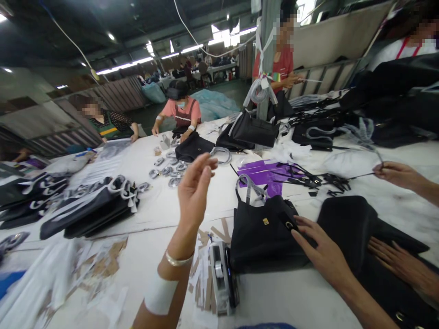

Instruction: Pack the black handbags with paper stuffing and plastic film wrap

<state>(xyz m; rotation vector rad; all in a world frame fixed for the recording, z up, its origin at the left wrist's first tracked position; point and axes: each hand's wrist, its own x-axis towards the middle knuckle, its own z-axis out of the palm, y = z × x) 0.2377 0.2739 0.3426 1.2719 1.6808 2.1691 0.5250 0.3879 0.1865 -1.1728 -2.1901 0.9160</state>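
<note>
My left hand (195,189) is raised above the table, its fingers loosely bent and nothing visible in them. A bracelet and a white patch are on that wrist and forearm. My right hand (317,244) reaches to a black handbag (262,242) with a small gold clasp. Its fingers are apart, and the tips meet the bag's side near a dark tab (287,224) with a gold ring. The bag stands upright, its handles (252,186) wrapped in clear film. Left of the bag lies a grey tape dispenser (219,278) on paper strips.
At the right, another person's hand (398,176) holds a thin black strap; a further hand (404,265) rests on black bags (346,228). Purple sheets (262,176) lie behind my bag. Stacked bags (92,212) are at left, wrapped coils (168,170) mid-table. Several people work around the table.
</note>
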